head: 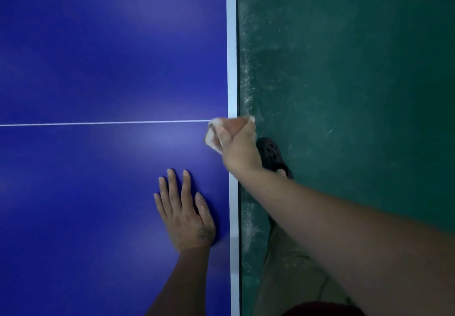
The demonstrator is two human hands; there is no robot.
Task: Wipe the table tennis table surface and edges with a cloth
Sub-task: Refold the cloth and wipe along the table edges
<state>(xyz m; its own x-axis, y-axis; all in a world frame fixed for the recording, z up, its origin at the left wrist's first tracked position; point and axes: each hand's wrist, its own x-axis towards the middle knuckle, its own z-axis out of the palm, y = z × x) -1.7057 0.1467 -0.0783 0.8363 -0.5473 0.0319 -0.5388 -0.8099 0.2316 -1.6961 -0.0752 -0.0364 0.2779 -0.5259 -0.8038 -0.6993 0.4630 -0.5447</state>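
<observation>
A blue table tennis table [98, 56] fills the left of the head view, with a white border stripe [231, 44] along its right edge and a thin white centre line [98, 123] across it. My right hand [240, 148] grips a pale pinkish cloth [213, 134] and holds it over the table's right edge where the centre line meets the border. My left hand [183, 213] lies flat on the blue surface, fingers straight and spread, just left of the border stripe.
A dark green floor [357, 81] with pale dust streaks runs beside the table on the right. My foot in a black perforated shoe [272, 155] stands close to the table edge, below my right hand.
</observation>
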